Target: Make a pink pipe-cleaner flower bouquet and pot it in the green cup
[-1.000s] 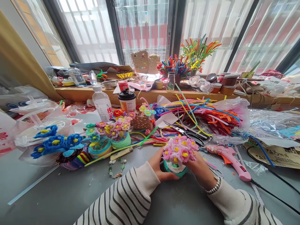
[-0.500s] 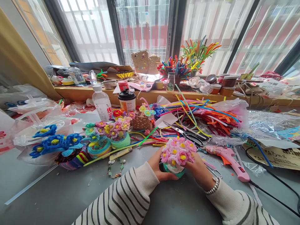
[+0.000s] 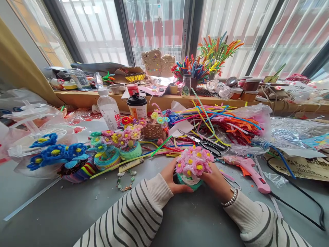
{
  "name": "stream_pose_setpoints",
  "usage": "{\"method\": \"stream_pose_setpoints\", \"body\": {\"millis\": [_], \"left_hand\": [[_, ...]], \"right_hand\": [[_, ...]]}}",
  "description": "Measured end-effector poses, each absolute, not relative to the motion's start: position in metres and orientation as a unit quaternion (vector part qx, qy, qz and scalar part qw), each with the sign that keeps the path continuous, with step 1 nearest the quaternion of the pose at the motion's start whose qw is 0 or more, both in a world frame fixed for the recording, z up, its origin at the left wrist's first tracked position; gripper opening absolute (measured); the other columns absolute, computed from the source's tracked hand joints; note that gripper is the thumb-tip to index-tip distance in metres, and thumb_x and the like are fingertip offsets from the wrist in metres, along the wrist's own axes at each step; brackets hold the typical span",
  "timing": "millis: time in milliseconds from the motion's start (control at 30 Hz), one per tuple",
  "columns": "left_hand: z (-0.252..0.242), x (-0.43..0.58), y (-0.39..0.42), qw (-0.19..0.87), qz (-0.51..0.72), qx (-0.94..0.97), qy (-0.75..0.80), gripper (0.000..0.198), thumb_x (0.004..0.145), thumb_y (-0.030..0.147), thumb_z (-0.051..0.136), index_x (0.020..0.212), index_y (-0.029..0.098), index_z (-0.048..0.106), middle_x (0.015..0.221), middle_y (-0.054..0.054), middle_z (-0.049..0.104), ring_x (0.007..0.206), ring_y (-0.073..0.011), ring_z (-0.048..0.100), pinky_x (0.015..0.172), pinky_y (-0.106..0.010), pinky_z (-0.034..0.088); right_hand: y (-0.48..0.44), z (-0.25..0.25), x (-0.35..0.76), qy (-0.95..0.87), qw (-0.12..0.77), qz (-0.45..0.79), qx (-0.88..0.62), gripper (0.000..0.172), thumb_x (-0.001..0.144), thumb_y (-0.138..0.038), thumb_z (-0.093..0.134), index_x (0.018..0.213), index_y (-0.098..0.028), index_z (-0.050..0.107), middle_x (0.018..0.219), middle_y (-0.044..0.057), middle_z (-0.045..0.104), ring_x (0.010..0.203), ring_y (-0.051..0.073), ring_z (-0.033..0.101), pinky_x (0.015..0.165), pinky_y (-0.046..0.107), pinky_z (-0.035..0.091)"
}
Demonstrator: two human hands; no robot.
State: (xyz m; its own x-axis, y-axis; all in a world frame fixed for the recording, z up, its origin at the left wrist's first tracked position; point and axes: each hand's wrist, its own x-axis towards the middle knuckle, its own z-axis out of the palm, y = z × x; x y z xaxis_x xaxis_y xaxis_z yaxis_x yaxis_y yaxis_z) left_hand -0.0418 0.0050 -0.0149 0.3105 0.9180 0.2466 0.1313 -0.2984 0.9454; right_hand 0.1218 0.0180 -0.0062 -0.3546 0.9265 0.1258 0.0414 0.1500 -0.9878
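Note:
In the head view, a bunch of pink pipe-cleaner flowers (image 3: 194, 160) with yellow centres stands in a small green-and-white flower pot (image 3: 192, 183) in front of me. Wrapped round the pot's left side is my left hand (image 3: 171, 175), its thumb along the front. On the other side, my right hand (image 3: 218, 182) closes in against the pot just under the blooms. Most of its fingertips are hidden behind the flowers. Scissors (image 3: 205, 143) with black handles lie behind the bunch. A pink glue gun (image 3: 250, 169) rests to the right of my right hand.
At left stand pots with blue flowers (image 3: 55, 152) and multicoloured flowers (image 3: 131, 133). A bead bracelet (image 3: 125, 180) and a glue stick tube (image 3: 131, 165) lie nearer. Behind are a water bottle (image 3: 109, 111), a lidded cup (image 3: 137, 108) and heaped pipe cleaners (image 3: 228, 125). The glue gun's cord (image 3: 295, 209) trails right.
The view has tilted and shifted slightly, so the things behind sit a little higher. Both hands keep their hold on the flower pot, with no clear movement of it.

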Motion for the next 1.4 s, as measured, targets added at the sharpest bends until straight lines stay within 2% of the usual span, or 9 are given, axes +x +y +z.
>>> {"method": "stream_pose_setpoints", "body": {"millis": [600, 733, 900, 967, 1067, 1167, 1267, 1400], "left_hand": [[-0.017, -0.043, 0.006, 0.441, 0.433, 0.68, 0.394, 0.087, 0.04, 0.027, 0.075, 0.117, 0.019, 0.036, 0.118, -0.01, 0.046, 0.11, -0.0298, 0.038, 0.094, -0.043, 0.026], [-0.018, -0.042, 0.006, 0.455, 0.464, 0.669, 0.362, 0.087, 0.04, 0.023, 0.075, 0.118, 0.02, 0.036, 0.119, -0.009, 0.046, 0.11, -0.0302, 0.037, 0.095, -0.043, 0.024], [-0.021, -0.036, 0.008, 0.454, 0.488, 0.667, 0.332, 0.095, 0.03, 0.013, 0.077, 0.116, 0.018, 0.04, 0.122, -0.01, 0.041, 0.116, -0.0316, 0.028, 0.099, -0.042, 0.016], [-0.022, -0.036, 0.008, 0.453, 0.5, 0.649, 0.351, 0.091, 0.031, 0.013, 0.076, 0.115, 0.019, 0.041, 0.119, -0.01, 0.044, 0.113, -0.0317, 0.032, 0.097, -0.044, 0.018], [-0.021, -0.038, 0.007, 0.495, 0.49, 0.61, 0.377, 0.088, 0.038, 0.015, 0.074, 0.117, 0.021, 0.035, 0.113, -0.009, 0.049, 0.105, -0.0307, 0.042, 0.091, -0.046, 0.028], [-0.016, -0.041, 0.007, 0.593, 0.462, 0.578, 0.317, 0.08, 0.046, 0.018, 0.072, 0.116, 0.021, 0.032, 0.113, -0.01, 0.048, 0.101, -0.0291, 0.046, 0.086, -0.044, 0.033], [-0.009, -0.042, 0.009, 0.674, 0.451, 0.548, 0.207, 0.067, 0.052, 0.021, 0.069, 0.111, 0.02, 0.036, 0.107, -0.01, 0.053, 0.1, -0.028, 0.048, 0.085, -0.042, 0.034], [-0.005, -0.042, 0.012, 0.694, 0.465, 0.526, 0.163, 0.054, 0.051, 0.024, 0.069, 0.1, 0.017, 0.046, 0.097, -0.008, 0.058, 0.095, -0.0285, 0.05, 0.083, -0.043, 0.034]], "right_hand": [[0.019, -0.007, 0.122, -0.624, 0.426, 0.535, -0.379, 0.033, 0.065, -0.029, 0.061, 0.095, -0.017, 0.058, 0.103, 0.008, 0.058, 0.097, 0.023, 0.05, 0.086, 0.037, 0.036], [0.019, -0.007, 0.121, -0.621, 0.423, 0.537, -0.383, 0.033, 0.064, -0.029, 0.062, 0.094, -0.017, 0.059, 0.103, 0.008, 0.058, 0.095, 0.024, 0.052, 0.085, 0.038, 0.038], [0.018, -0.002, 0.118, -0.606, 0.433, 0.542, -0.389, 0.035, 0.064, -0.028, 0.062, 0.098, -0.02, 0.057, 0.106, 0.007, 0.057, 0.099, 0.022, 0.049, 0.087, 0.037, 0.037], [0.017, 0.004, 0.117, -0.605, 0.431, 0.542, -0.393, 0.039, 0.061, -0.028, 0.064, 0.099, -0.021, 0.056, 0.111, 0.007, 0.054, 0.104, 0.023, 0.046, 0.09, 0.038, 0.034], [0.016, 0.014, 0.117, -0.586, 0.442, 0.56, -0.384, 0.045, 0.06, -0.03, 0.065, 0.102, -0.021, 0.054, 0.115, 0.008, 0.051, 0.106, 0.025, 0.044, 0.09, 0.04, 0.033], [0.017, 0.02, 0.121, -0.573, 0.435, 0.596, -0.356, 0.041, 0.063, -0.033, 0.062, 0.101, -0.02, 0.055, 0.108, 0.008, 0.056, 0.102, 0.025, 0.047, 0.086, 0.04, 0.036], [0.021, 0.022, 0.127, -0.598, 0.411, 0.602, -0.333, 0.034, 0.067, -0.033, 0.059, 0.098, -0.019, 0.059, 0.109, 0.007, 0.055, 0.106, 0.025, 0.043, 0.089, 0.039, 0.033], [0.024, 0.027, 0.131, -0.634, 0.399, 0.582, -0.317, 0.027, 0.07, -0.032, 0.056, 0.094, -0.02, 0.061, 0.116, 0.005, 0.05, 0.111, 0.024, 0.037, 0.09, 0.036, 0.032]]}}
